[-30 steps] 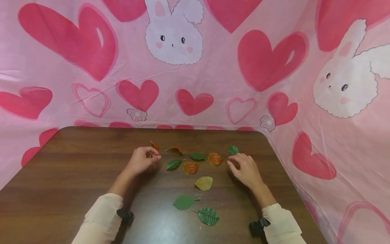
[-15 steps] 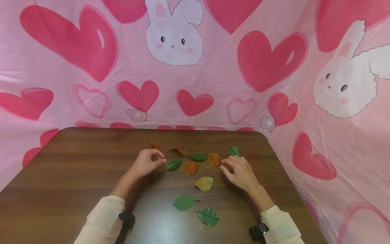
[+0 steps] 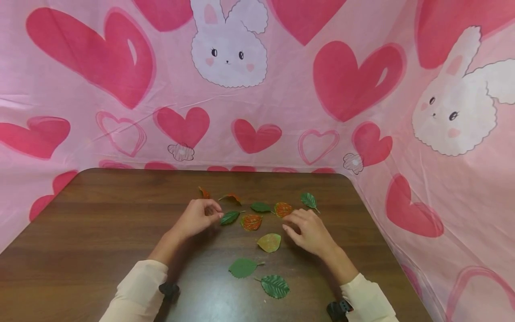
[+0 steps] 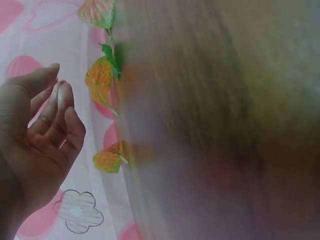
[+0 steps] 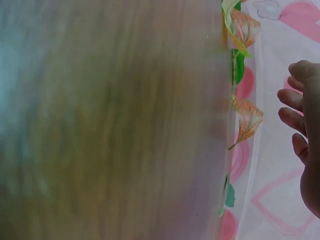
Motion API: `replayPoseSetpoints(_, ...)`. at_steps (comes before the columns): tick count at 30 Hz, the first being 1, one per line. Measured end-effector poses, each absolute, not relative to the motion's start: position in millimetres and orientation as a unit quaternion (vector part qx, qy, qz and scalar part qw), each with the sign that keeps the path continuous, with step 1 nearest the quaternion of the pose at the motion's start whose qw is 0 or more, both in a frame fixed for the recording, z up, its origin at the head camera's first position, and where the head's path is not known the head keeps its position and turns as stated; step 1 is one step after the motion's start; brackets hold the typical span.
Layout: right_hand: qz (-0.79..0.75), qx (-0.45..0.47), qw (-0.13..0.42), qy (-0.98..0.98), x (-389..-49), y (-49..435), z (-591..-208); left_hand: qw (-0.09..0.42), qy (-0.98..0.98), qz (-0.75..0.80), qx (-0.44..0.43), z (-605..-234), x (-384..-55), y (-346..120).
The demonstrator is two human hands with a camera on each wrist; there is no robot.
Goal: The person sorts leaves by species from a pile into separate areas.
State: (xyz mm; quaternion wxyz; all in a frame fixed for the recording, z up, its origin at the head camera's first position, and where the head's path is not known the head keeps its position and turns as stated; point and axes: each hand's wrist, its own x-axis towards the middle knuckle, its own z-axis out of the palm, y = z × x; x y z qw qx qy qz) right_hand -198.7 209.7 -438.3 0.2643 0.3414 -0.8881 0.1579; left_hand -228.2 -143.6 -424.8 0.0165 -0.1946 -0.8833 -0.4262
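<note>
My left hand (image 3: pixel 200 216) hovers at the left of the leaf group, its fingertips right at a small green leaf (image 3: pixel 230 218). In the left wrist view the fingers (image 4: pixel 64 95) bend loosely with nothing between them. Over on the right, my right hand (image 3: pixel 309 230) has its fingertips by the stem side of an orange leaf (image 3: pixel 283 209). Its relaxed fingers (image 5: pixel 291 100) hold nothing in the right wrist view. Between the hands lie another orange leaf (image 3: pixel 251 222), a dark green leaf (image 3: pixel 261 206) and a yellow-green leaf (image 3: pixel 269 242).
Two curled orange leaves, one of them nearer the middle (image 3: pixel 231 198), lie behind the left hand. A green leaf (image 3: pixel 308 200) sits behind the right hand. Closer to me are two larger green leaves (image 3: pixel 243 267) on the brown table (image 3: pixel 100 232). Pink heart-print cloth (image 3: pixel 289 98) hangs behind.
The left hand has moved right, up to the small green leaf. The right hand has shifted left and nearer, uncovering the stem of the back-right green leaf. The leaves have stayed put.
</note>
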Motion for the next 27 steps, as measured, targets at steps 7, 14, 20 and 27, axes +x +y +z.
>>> replayPoseSetpoints(7, 0.166, 0.362, 0.264, -0.879, -196, 202, -437, 0.008, -0.889, -0.407, -0.208, -425, -223, -139)
replayPoseSetpoints(14, 0.151, 0.378, 0.239, -0.882, -192, 194, -437, 0.012, -0.886, -0.407, -0.222, -426, -220, -132)
replayPoseSetpoints(20, 0.141, 0.395, 0.218, -0.881, -189, 185, -437, 0.015, -0.883, -0.409, -0.228, -427, -217, -128)
replayPoseSetpoints(27, 0.122, 0.413, 0.207, -0.878, -185, 172, -438, 0.023, -0.882, -0.403, -0.241, -428, -213, -124)
